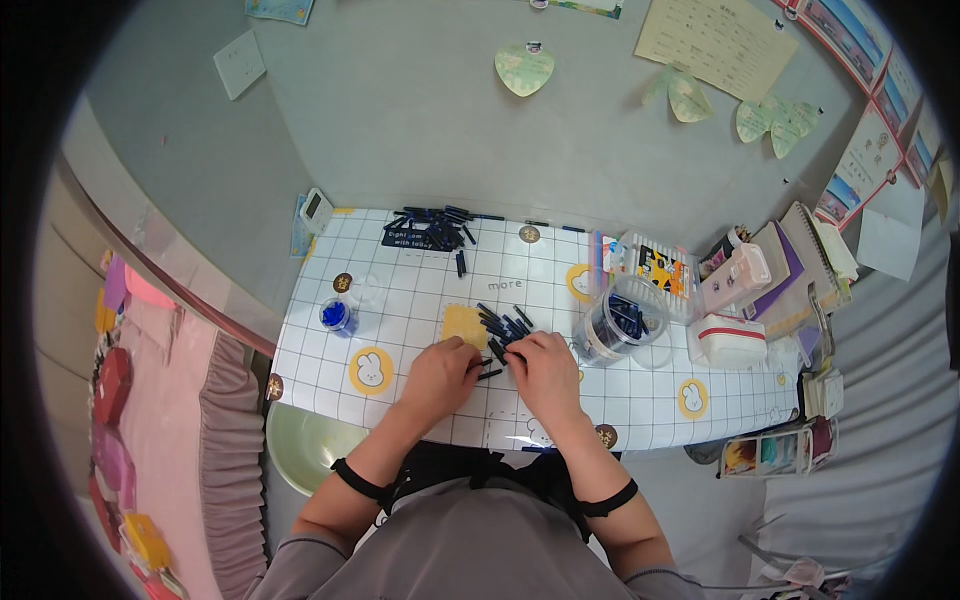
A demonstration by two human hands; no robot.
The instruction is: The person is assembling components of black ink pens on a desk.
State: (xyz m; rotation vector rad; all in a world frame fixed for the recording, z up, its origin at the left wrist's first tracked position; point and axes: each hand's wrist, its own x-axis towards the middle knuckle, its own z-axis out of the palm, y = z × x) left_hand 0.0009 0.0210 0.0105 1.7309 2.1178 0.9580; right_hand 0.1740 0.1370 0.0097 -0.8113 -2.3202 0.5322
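Observation:
A loose pile of short dark blue tubes, which look like ink cartridges, lies in front of me at the middle of the table. My left hand is closed at the pile's near left side, with its fingertips pinching one dark cartridge. On the pile's right, my right hand is curled with finger and thumb together on another cartridge; its tip is partly hidden. A yellow square shows just beyond my left hand. To the right stands a clear plastic tub holding many more cartridges.
A bigger heap of cartridges lies at the table's back edge. A small jar with bright blue pieces stands left. At right are a white pouch, a pink box and books. A green basin sits below the table's left edge.

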